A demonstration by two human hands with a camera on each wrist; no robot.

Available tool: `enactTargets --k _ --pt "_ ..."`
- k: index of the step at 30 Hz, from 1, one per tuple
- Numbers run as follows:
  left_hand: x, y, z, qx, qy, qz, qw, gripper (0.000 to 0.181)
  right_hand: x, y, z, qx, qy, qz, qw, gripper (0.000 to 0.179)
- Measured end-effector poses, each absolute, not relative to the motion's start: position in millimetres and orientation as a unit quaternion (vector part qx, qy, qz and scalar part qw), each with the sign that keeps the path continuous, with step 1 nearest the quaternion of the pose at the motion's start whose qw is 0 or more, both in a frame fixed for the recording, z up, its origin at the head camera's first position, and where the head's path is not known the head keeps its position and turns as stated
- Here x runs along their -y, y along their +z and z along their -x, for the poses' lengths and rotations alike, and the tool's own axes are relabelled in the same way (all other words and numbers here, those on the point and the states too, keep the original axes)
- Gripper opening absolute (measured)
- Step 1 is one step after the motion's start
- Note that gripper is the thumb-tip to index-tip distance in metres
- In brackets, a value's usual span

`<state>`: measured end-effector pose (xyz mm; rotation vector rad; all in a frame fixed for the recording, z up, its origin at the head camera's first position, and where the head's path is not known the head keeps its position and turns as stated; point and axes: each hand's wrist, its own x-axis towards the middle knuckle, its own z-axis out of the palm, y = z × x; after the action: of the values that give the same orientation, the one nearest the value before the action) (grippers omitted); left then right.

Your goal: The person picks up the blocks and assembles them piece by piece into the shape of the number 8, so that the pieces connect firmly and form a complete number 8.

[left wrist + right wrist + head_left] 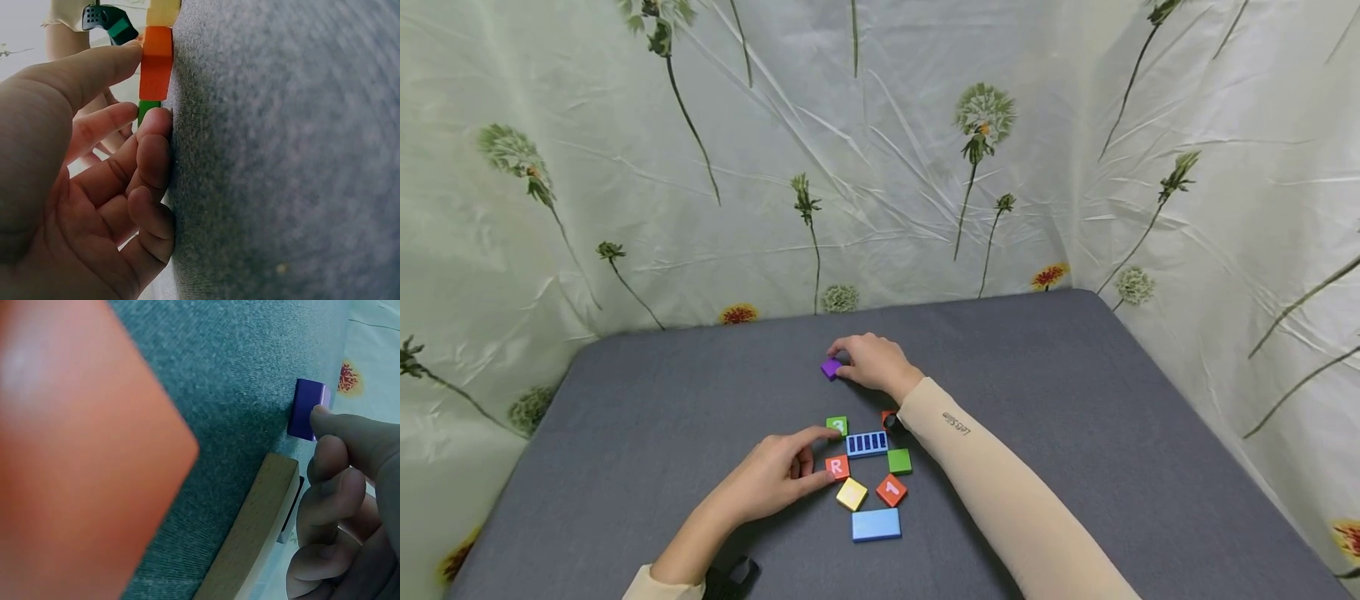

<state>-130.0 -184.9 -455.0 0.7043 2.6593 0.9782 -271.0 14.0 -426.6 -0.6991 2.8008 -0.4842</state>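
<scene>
My right hand (874,364) reaches toward the back of the cloth and pinches a small purple block (831,368) between thumb and index finger. In the right wrist view the thumb lies against the purple block (306,409), which rests on the cloth. My left hand (767,475) touches two blocks: the thumb meets a red block marked R (837,467), the index finger a green block marked 3 (837,426). Its other fingers are bent against the cloth. Beside them lies a blue block with dark bars (867,444). A red block (887,417) is partly hidden by my right wrist.
Nearer me lie a green block (899,462), a yellow block (852,494), a red block marked 1 (891,491) and a long light-blue block (876,525). Grey cloth (685,400) covers the table. A flowered curtain (895,208) hangs along its back and sides.
</scene>
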Motion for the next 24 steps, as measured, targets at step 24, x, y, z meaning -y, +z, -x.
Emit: enactTargets --k 24 --pt "184.9 -455.0 128.4 -0.905 0.332 -0.246 0.103 0.044 -26.1 -422.1 255.4 -0.946 -0.078 0.297 0.107 0.027"
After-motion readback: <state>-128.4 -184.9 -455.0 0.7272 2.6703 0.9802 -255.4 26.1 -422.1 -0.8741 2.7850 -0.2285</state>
